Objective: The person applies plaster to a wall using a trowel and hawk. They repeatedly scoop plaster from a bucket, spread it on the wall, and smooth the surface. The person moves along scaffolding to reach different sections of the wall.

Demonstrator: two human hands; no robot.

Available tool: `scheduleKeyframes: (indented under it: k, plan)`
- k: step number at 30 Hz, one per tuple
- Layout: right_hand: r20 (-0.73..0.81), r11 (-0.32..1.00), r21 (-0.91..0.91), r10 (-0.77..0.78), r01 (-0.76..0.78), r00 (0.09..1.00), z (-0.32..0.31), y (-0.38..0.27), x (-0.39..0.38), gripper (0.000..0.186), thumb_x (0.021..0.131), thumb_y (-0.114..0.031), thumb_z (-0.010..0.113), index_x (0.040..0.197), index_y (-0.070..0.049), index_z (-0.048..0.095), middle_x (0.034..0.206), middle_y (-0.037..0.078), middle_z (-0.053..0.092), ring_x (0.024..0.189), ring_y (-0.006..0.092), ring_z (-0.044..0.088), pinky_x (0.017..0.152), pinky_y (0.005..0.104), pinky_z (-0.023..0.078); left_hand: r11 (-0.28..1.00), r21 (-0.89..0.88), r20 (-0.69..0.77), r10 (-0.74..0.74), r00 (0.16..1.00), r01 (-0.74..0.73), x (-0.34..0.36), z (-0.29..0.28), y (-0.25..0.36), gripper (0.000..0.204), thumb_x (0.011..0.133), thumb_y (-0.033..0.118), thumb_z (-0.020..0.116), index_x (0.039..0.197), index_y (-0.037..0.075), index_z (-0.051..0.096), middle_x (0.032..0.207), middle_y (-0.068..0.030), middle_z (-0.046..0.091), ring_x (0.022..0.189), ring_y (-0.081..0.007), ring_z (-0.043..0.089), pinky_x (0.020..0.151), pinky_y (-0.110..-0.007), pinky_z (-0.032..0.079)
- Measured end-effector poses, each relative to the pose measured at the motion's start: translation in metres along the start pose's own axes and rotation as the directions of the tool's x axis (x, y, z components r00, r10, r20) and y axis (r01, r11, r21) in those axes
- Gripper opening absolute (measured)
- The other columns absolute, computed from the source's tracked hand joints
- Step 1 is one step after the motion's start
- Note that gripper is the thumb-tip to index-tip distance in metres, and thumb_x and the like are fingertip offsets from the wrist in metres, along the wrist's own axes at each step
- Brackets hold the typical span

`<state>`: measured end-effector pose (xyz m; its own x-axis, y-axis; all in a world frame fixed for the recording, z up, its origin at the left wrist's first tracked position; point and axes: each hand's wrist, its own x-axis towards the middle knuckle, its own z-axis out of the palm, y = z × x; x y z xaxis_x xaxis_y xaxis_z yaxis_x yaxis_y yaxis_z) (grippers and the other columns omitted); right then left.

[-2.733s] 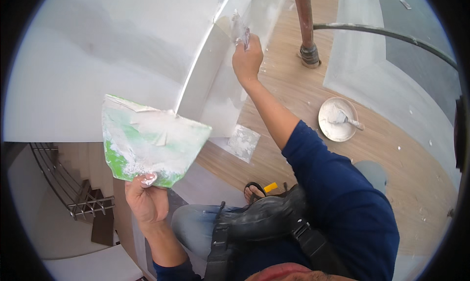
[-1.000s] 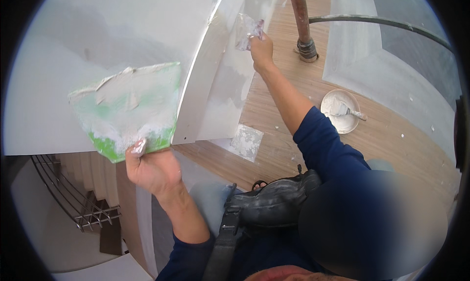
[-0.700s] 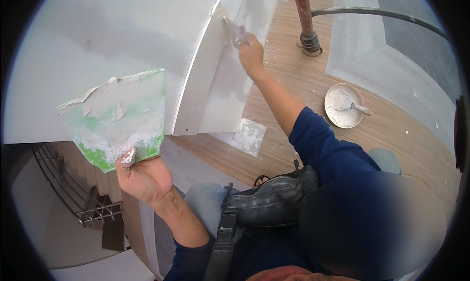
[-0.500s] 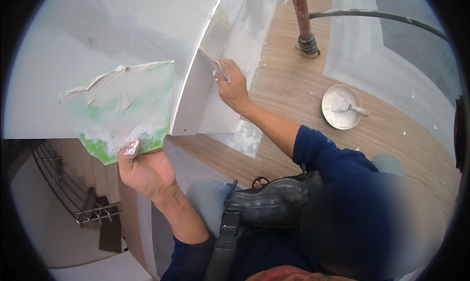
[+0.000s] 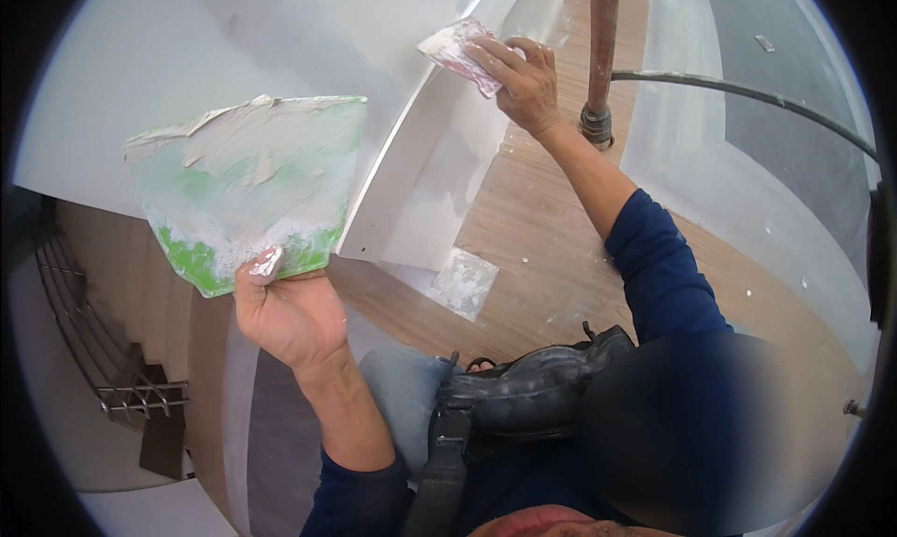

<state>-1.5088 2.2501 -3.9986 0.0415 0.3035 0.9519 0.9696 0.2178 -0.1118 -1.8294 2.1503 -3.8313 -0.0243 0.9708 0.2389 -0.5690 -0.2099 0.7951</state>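
L hand (image 5: 290,317) grips green plaster hawk (image 5: 248,186), loaded w/ compound; R hand (image 5: 523,84) clasps putty knife (image 5: 458,51) on white wall edge (image 5: 411,154). Risk: tilted hawk sheds compound onto wood floor (image 5: 551,247).

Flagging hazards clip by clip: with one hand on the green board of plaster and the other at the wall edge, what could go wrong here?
1. The green board is tilted and heaped with wet plaster, held by the left hand at its lower edge only; plaster could slide off.
2. The right hand presses a small scraper at full reach on the white wall edge; a slip could gouge the finish.
3. A stairwell railing shows below left, so dropped things could fall far.
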Motion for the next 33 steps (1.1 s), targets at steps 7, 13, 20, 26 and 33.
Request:
scheduleKeyframes:
  k: [7, 13, 20, 26, 33]
  plan:
    - [0.080, 0.995, 0.096, -0.002, -0.006, 0.997, 0.021, 0.010, -0.018, 0.061, 0.072, 0.002, 0.070, 0.125, -0.026, 0.067, 0.123, 0.004, 0.054, 0.104, 0.0271, 0.054, 0.091, 0.0355, 0.052, 0.999, -0.041, -0.022, -0.024, 0.999, 0.023, 0.003, -0.009, -0.001, 0.046, 0.084, 0.006, 0.052, 0.128, -0.006, 0.050, 0.125, -0.0131, 0.057, 0.115, -0.0249, 0.057, 0.099, -0.041, 0.045]
    - [0.037, 0.973, 0.206, 0.101, -0.106, 0.994, 0.056, -0.023, -0.034, 0.054, 0.075, 0.003, 0.069, 0.122, -0.023, 0.069, 0.123, 0.009, 0.051, 0.110, 0.0292, 0.050, 0.093, 0.0366, 0.050, 1.000, -0.021, -0.040, -0.016, 0.999, 0.015, -0.001, -0.013, 0.001, 0.046, 0.085, 0.007, 0.052, 0.129, -0.006, 0.050, 0.126, -0.0127, 0.057, 0.116, -0.0245, 0.056, 0.099, -0.041, 0.045]
    - [0.174, 0.983, 0.122, 0.117, -0.140, 0.978, 0.070, -0.025, -0.065, 0.058, 0.075, 0.006, 0.064, 0.126, -0.022, 0.065, 0.123, 0.009, 0.054, 0.112, 0.0308, 0.050, 0.097, 0.0398, 0.048, 0.998, -0.058, -0.035, 0.009, 0.999, -0.011, 0.000, -0.019, -0.005, 0.044, 0.086, 0.007, 0.051, 0.129, -0.005, 0.051, 0.124, -0.0116, 0.058, 0.116, -0.0236, 0.056, 0.099, -0.042, 0.044]
    - [0.276, 0.995, 0.030, 0.087, -0.099, 0.957, 0.031, -0.005, -0.075, 0.053, 0.077, 0.003, 0.063, 0.125, -0.021, 0.066, 0.126, 0.003, 0.061, 0.109, 0.0308, 0.053, 0.096, 0.0387, 0.048, 0.992, -0.119, -0.011, -0.037, 0.999, 0.036, 0.000, -0.028, -0.002, 0.037, 0.087, 0.005, 0.051, 0.122, -0.004, 0.054, 0.118, -0.0104, 0.060, 0.112, -0.0228, 0.058, 0.098, -0.041, 0.045]
    - [0.299, 0.964, 0.006, 0.251, -0.265, 0.921, 0.012, 0.031, 0.028, 0.043, 0.082, -0.002, 0.054, 0.120, -0.017, 0.069, 0.118, 0.007, 0.067, 0.105, 0.0312, 0.057, 0.092, 0.0407, 0.050, 0.992, -0.124, -0.028, -0.029, 0.999, 0.025, 0.008, -0.037, -0.011, 0.033, 0.086, 0.004, 0.052, 0.118, -0.006, 0.056, 0.116, -0.0113, 0.061, 0.110, -0.0225, 0.058, 0.099, -0.040, 0.044]
